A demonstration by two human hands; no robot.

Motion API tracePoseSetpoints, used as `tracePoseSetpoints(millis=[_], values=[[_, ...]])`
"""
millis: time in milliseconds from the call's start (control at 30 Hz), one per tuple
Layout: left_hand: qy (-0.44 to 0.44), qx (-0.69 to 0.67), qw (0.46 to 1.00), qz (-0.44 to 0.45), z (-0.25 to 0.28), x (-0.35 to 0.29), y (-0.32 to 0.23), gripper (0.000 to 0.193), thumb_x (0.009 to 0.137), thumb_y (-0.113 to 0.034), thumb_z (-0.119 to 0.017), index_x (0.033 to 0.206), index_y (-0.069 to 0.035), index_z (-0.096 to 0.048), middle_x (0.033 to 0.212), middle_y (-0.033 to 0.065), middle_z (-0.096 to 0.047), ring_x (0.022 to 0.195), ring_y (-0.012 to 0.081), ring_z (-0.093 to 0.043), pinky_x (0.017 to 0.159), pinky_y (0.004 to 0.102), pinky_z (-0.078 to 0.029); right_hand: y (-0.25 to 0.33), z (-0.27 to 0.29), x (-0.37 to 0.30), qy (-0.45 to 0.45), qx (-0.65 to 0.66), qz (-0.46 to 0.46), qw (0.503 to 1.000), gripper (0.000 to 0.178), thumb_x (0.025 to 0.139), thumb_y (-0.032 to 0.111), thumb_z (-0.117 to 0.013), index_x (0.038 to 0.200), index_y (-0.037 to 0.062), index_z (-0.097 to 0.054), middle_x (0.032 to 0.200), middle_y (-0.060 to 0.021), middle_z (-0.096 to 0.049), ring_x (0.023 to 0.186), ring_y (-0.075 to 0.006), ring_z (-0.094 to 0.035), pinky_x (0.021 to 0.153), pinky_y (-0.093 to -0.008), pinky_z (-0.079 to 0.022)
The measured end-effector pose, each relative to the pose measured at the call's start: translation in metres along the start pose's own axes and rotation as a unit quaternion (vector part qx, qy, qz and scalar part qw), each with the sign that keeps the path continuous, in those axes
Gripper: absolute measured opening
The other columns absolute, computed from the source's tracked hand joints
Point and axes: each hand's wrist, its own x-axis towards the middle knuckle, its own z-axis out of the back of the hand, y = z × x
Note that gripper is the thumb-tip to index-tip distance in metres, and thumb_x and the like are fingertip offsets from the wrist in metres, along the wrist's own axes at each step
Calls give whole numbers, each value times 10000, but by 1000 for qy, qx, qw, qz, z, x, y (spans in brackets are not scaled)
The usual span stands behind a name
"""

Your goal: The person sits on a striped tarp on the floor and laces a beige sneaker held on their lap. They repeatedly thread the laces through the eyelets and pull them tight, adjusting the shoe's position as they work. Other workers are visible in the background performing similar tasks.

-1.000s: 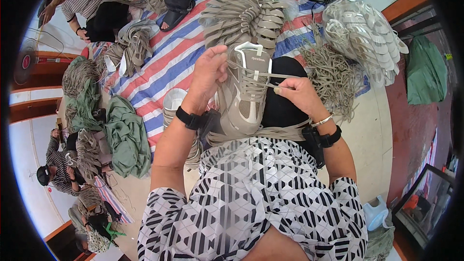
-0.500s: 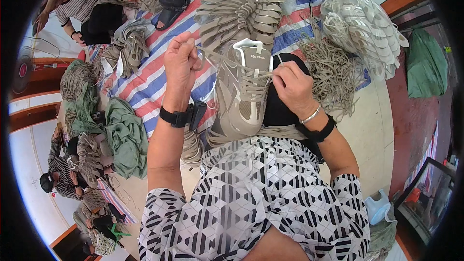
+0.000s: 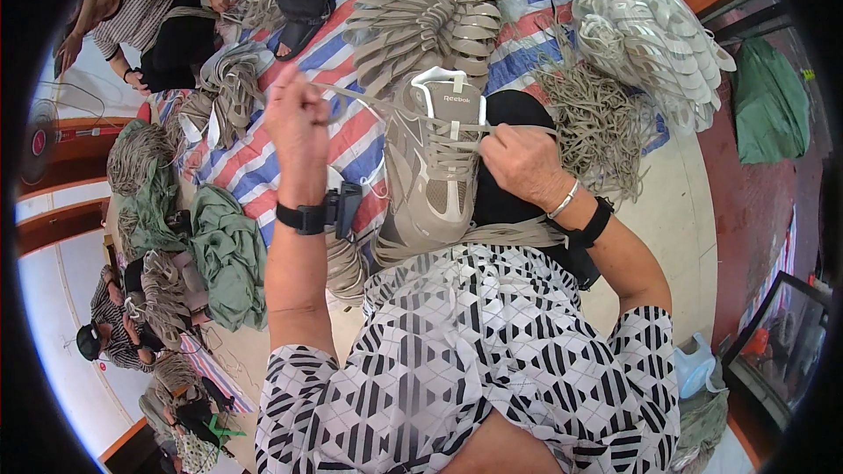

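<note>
A beige and grey sneaker point(image 3: 435, 219) rests on my lap, toe toward me, with its white-edged tongue standing up. Its flat beige shoelace point(image 3: 360, 96) runs through the eyelets, and the two ends stretch out to either side. My left hand point(image 3: 299, 118), slightly blurred, is closed around one end, up and to the left of the shoe. Just right of the tongue, my right hand point(image 3: 525, 165) pinches the other end in a fist, and a bit of lace sticks out past it. More loose laces point(image 3: 505, 235) lie across my lap behind the toe.
A striped tarp point(image 3: 255, 171) covers the floor ahead, bearing a fan of beige shoe uppers point(image 3: 430, 31), a heap of laces point(image 3: 597, 123) and bagged pale shoe parts point(image 3: 650, 44). Green sacks point(image 3: 228, 250) lie left. Other people point(image 3: 145, 13) sit at the left; one stands ahead.
My left hand has moved left and slightly away from the shoe, drawing its lace end out longer. My right hand has shifted slightly left and down, still holding its end.
</note>
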Motion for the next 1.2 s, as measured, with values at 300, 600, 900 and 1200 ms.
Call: tracePoseSetpoints(millis=[300,600,900,1200], values=[[71,90,993,-15,12,-1,-28,169,945,-85,-539,1104,-33,-561,628,-9,-489,475,49,-334,442,215,-285,-1,-2,-3,-47,238,-143,959,164,829,180,-652,752,64,-566,705,-70,-544,632,-267,-580,581,-362,-471],[113,88,989,46,41,-7,-27,189,936,-86,-550,1115,-27,-559,670,-22,-442,528,44,-321,484,207,-274,-4,-4,25,193,313,-259,893,143,764,139,-681,815,51,-582,756,-103,-633,727,-289,-626,641,-368,-490],[-11,407,908,-96,126,0,43,146,886,-63,-586,1030,-43,-600,677,-35,-518,503,22,-410,430,176,-313,-13,0,12,-68,422,-352,833,153,849,120,-647,950,6,-643,832,-49,-656,710,-114,-577,656,-266,-477],[-36,294,951,-91,109,3,18,120,879,-51,-579,988,-28,-624,717,-43,-537,509,10,-395,428,175,-290,-11,23,-16,94,352,-329,871,203,823,194,-668,766,1,-641,636,-105,-605,575,-219,-580,562,-309,-448]])
